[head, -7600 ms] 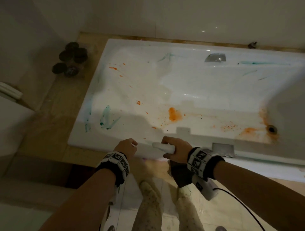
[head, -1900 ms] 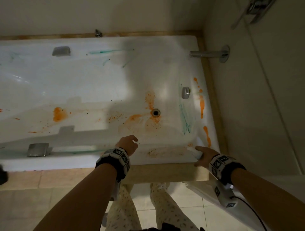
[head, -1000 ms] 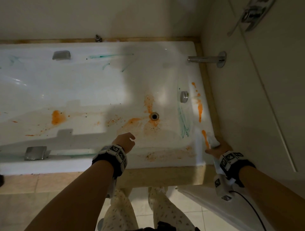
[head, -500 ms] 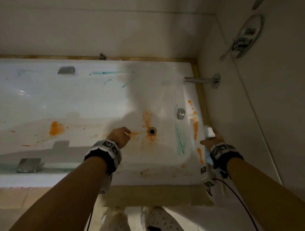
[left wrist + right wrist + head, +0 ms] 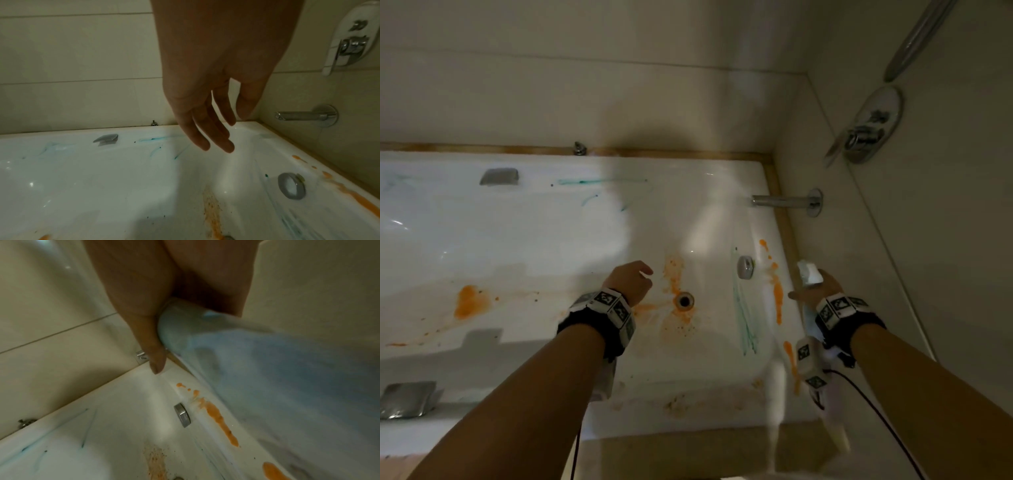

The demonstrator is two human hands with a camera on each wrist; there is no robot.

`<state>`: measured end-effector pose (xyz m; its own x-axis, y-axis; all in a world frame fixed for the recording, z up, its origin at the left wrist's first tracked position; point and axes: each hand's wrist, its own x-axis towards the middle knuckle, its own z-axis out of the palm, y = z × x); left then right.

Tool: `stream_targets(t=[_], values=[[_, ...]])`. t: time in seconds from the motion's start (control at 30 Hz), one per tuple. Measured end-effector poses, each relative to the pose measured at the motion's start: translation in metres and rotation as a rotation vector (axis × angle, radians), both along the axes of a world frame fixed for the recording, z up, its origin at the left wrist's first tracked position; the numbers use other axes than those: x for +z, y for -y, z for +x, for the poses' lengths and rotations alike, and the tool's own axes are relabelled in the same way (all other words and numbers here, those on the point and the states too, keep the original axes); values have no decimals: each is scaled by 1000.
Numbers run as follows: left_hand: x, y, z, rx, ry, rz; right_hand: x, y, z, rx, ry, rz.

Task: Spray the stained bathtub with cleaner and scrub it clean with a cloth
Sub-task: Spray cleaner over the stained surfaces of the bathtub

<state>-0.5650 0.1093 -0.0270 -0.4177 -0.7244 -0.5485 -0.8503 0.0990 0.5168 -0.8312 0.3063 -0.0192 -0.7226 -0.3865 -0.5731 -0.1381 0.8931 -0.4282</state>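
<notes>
**Cloth in my right hand, over the tub's tap end**

My right hand (image 5: 816, 291) grips a white cloth (image 5: 257, 369), fingers and thumb curled round its bunched top; the rest hangs down beside the tub's (image 5: 534, 240) right rim. My left hand (image 5: 207, 91) holds nothing, its fingers loose and nearly straight, hanging over the tub just left of the drain (image 5: 685, 300). Orange stains (image 5: 777, 294) run along the right rim near the overflow cap (image 5: 745, 268), and more orange spreads round the drain and further left on the floor. Green streaks (image 5: 744, 322) mark the end wall and the far side. The spout (image 5: 784, 200) juts from the right wall above the rim.
</notes>
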Motion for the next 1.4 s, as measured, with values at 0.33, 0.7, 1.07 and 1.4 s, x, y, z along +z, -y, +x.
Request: stream_targets(t=[0.33,0.7,1.07,1.4], values=[[7,44,-26,-71,-9,30,21,48,0,-18,-24,30],[-18,109,-74,-193,28,53,40,169,-31,-18,-31,-121],[-44,180,-89,-156,73,24,46,286,-100,-48,-82,-66],[-56,188,-73,-165,114,30,29,311,-110,-6,-91,44]])
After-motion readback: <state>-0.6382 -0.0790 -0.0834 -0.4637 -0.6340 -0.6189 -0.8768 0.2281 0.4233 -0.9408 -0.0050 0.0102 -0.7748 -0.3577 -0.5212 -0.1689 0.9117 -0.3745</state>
